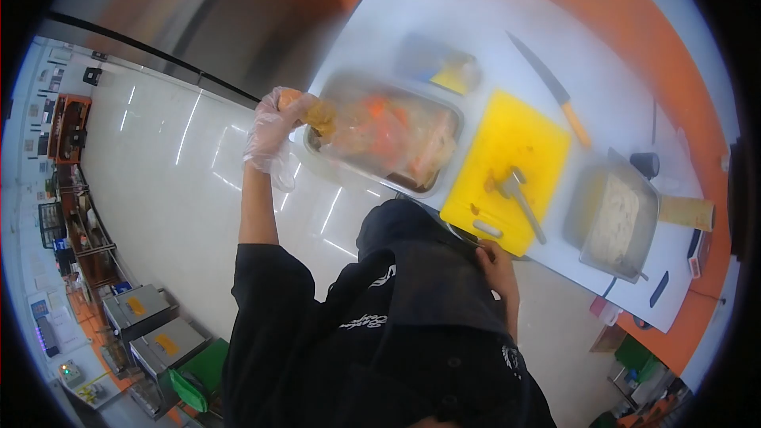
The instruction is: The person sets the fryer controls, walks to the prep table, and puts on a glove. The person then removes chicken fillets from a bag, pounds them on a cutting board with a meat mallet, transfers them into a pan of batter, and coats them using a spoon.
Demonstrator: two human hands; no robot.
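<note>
Golden-brown, lumpy piece of food point(319, 117) sits left of the frame's upper centre, at the left end of a rectangular metal tray point(315, 160) of blurred orange and pale food. The left hand point(271, 131), in a loose clear plastic glove, closes around it, with the forearm point(258, 210) rising nearly straight from below. A firm but gentle pinch, with the slack glove kept clear of the tray, would suit this soft-looking lump. The right hand point(498, 268) bends near the yellow cutting board's point(527, 123) lower edge; its grip cannot be told.
</note>
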